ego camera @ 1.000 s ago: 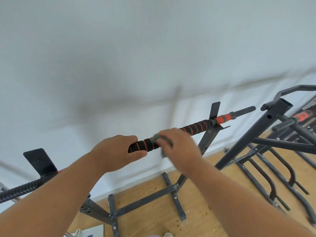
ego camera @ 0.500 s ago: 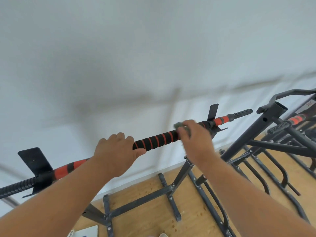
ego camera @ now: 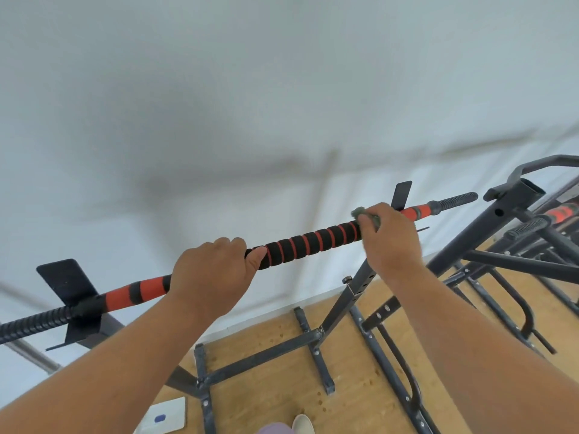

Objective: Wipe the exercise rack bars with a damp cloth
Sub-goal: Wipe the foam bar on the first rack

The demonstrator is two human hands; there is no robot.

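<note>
The rack's top bar (ego camera: 313,241) runs from lower left to upper right, padded in black foam with red stripes. My left hand (ego camera: 213,274) grips the bar left of its middle, thumb under the foam. My right hand (ego camera: 387,238) holds a small grey-green cloth (ego camera: 360,213) wrapped over the bar near its right bracket; most of the cloth is hidden under my fingers. Beyond that hand the bar shows a red section and a black ribbed end (ego camera: 454,200).
Black bracket plates (ego camera: 67,281) stand at the bar's left and right ends. The rack's grey frame (ego camera: 260,357) rests on a wooden floor. More dark racks (ego camera: 513,255) crowd the right side. A white wall lies behind. A white pad (ego camera: 166,416) lies on the floor.
My right hand slid the cloth rightward along the bar, from beside my left hand to near the right bracket. My left hand kept its grip.
</note>
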